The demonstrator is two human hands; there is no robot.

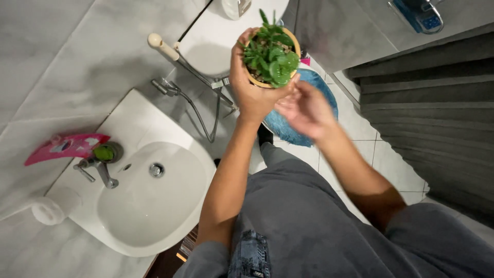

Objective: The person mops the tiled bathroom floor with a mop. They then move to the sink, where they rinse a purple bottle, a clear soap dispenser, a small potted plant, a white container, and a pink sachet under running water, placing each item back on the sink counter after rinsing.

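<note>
My left hand (251,90) grips a small yellow pot (295,42) from its left side and holds it up in front of me. A green succulent plant (271,51) fills the pot. My right hand (303,109) hovers just below and to the right of the pot, fingers apart and blurred, its fingertips close to the pot's lower edge; whether they touch it I cannot tell.
A white washbasin (123,247) with a metal tap (100,170) is at lower left, a pink tube (64,148) beside it. A white toilet (216,41) and spray hose (198,110) stand beyond. A blue mat (288,131) lies on the tiled floor; a dark curtain (432,108) hangs at right.
</note>
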